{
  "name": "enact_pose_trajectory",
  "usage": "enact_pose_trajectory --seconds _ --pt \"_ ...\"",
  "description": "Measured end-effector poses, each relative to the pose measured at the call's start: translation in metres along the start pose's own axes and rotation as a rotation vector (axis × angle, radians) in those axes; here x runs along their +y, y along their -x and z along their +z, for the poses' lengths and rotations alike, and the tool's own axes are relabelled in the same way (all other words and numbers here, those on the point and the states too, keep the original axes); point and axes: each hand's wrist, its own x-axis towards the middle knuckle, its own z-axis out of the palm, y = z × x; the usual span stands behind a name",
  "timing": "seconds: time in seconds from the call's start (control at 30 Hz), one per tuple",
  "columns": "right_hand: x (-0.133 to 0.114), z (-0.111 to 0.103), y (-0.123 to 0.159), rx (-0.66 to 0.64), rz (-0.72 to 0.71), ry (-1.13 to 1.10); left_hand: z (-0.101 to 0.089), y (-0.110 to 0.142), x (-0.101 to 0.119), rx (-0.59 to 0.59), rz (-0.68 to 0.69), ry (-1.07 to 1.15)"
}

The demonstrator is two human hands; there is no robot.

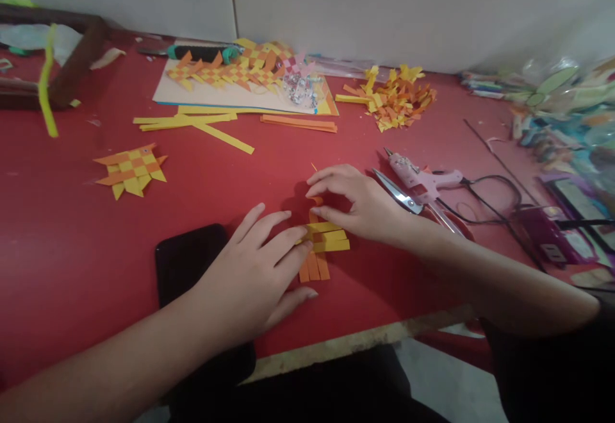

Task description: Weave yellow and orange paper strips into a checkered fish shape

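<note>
On the red table in front of me lies a small weave of yellow paper strips (339, 245) crossing orange paper strips (314, 268). My left hand (266, 259) is open, its fingers spread and the tips resting on the left side of the weave. At the weave's far end, my right hand (348, 202) has thumb and fingers curled around the bent end of an orange paper strip (316, 200). The fingers partly cover the crossing, so how the strips pass over and under there is hidden. A finished woven paper fish (132, 170) lies to the left.
A black phone (192, 259) lies beneath my left forearm. Scissors (396, 191) and a pink glue gun (423, 176) with its cord are right of my right hand. Loose yellow strips (192, 122), a heap of paper scraps (396, 99) and more woven pieces (225, 75) lie farther back.
</note>
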Motion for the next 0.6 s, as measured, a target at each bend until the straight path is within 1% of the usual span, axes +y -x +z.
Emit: enact_pose_trajectory --seconds 0.1,0.17,0.2,0.3,0.4,0.5,0.6 --pt "-0.016 -0.002 0.007 0.050 0.130 -0.159 -0.001 0.000 0.000 0.002 -0.003 -0.004" --pt "-0.025 -0.003 0.013 0.068 0.176 -0.144 -0.001 -0.001 0.000 -0.005 -0.001 -0.010" --pt "-0.029 -0.003 0.016 0.084 0.174 -0.107 -0.002 -0.001 0.000 -0.010 0.003 -0.012" --pt "-0.037 0.002 0.027 0.167 0.129 0.006 -0.001 -0.001 -0.001 -0.026 0.009 -0.016" --pt "-0.039 0.013 0.039 0.240 0.090 0.067 -0.001 -0.001 0.000 -0.029 0.010 -0.023" --pt "-0.037 0.023 0.048 0.280 -0.032 0.073 -0.001 -0.001 0.000 -0.020 0.018 -0.024" --pt "-0.036 0.026 0.053 0.300 -0.159 0.111 -0.001 -0.001 0.001 -0.019 0.016 -0.015"
